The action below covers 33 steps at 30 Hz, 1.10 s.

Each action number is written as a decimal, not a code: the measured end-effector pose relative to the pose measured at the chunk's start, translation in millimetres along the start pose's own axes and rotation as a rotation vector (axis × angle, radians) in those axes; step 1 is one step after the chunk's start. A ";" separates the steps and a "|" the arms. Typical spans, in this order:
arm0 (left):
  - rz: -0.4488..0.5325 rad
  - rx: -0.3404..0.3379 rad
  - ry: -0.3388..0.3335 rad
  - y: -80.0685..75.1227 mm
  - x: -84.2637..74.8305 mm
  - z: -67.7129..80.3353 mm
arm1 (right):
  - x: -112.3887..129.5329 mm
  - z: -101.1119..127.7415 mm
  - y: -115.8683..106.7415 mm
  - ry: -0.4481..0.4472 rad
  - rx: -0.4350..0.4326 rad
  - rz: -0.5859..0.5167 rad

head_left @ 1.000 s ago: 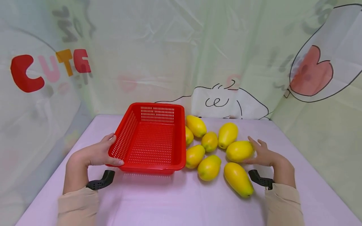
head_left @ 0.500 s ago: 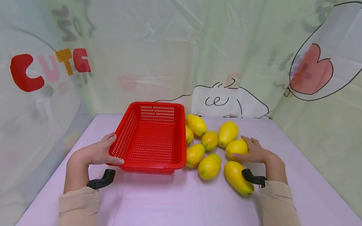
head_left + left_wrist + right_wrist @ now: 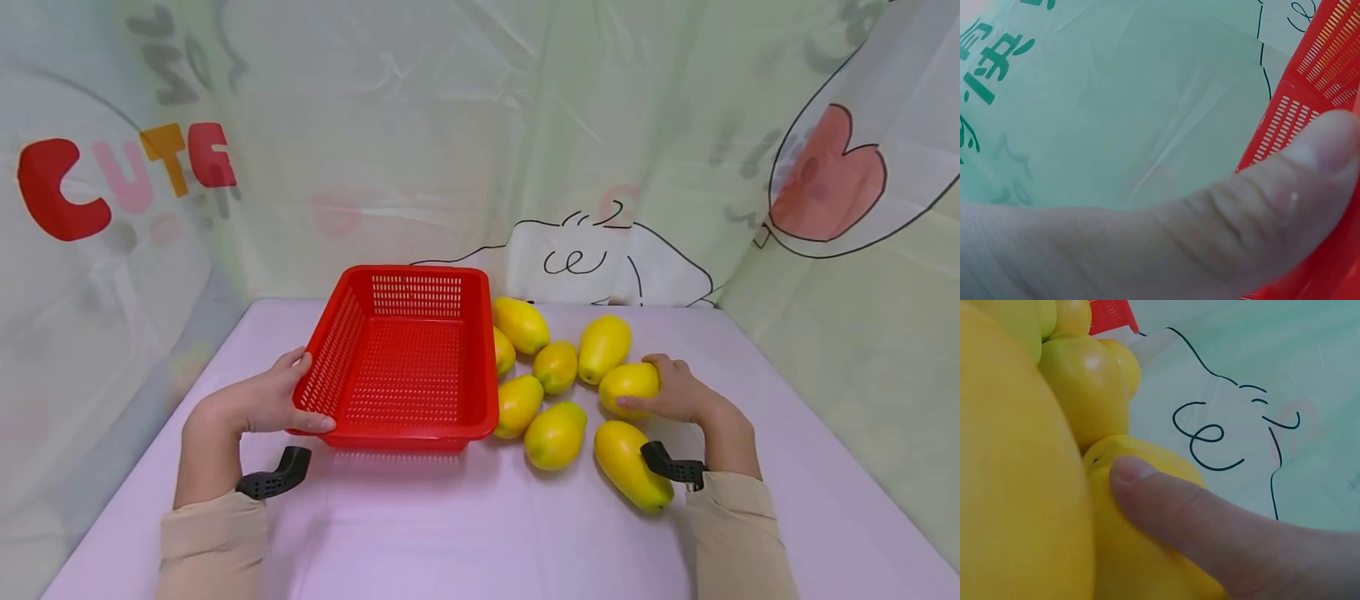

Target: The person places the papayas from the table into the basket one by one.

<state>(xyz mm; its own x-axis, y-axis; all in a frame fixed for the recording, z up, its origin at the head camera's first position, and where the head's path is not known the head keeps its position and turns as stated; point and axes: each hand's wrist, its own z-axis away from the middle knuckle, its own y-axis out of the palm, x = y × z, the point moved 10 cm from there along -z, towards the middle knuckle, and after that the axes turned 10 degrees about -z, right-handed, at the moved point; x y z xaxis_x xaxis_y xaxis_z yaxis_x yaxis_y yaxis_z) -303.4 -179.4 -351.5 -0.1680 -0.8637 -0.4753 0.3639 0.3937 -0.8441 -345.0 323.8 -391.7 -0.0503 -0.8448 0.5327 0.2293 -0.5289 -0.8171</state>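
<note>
A red slotted plastic basket (image 3: 408, 437) stands at the left centre in the head view, with nothing inside it. My left hand (image 3: 262, 406) grips its near left corner, the thumb lying over the rim; the other fingers are mostly hidden behind the side wall. On the right, my right hand (image 3: 678, 393) holds a yellow papaya (image 3: 626, 387) from its right side. In the right wrist view the thumb (image 3: 1166, 494) presses along that papaya. Just in front of this hand lies a longer papaya (image 3: 630, 467) with a greenish tip.
Several more yellow papayas (image 3: 556, 436) lie between the basket and the right hand, some against the basket's right wall. A pale lilac cloth (image 3: 420, 533) covers the table. Printed hanging sheets (image 3: 375, 167) enclose the back and both sides.
My right hand has come left onto the papaya, which has shifted slightly left, and now holds it. The left hand keeps its grip, and the basket has edged slightly right.
</note>
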 end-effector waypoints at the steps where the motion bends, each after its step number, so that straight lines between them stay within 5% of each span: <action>1: 0.002 0.000 -0.004 -0.3 -0.7 0.6 | 0.5 0.2 -1.3 -0.003 -0.007 0.005; 12: -0.025 0.003 0.025 -3.4 -1.9 3.4 | -3.7 19.7 -26.8 0.032 -0.100 -0.040; 21: 0.000 0.033 0.038 -6.6 16.0 13.5 | 3.9 27.6 -46.7 0.015 -0.213 -0.087; 33: 0.037 0.076 0.037 -2.9 16.1 14.6 | 25.2 38.5 -67.8 -0.053 -0.362 -0.147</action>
<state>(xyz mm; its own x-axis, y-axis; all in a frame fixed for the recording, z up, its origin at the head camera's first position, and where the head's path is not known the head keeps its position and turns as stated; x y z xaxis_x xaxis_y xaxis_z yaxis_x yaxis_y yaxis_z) -293.8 -199.0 -353.1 -0.1860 -0.8360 -0.5162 0.4392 0.3992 -0.8048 -324.5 341.5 -314.4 -0.0049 -0.7576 0.6526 -0.1347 -0.6462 -0.7512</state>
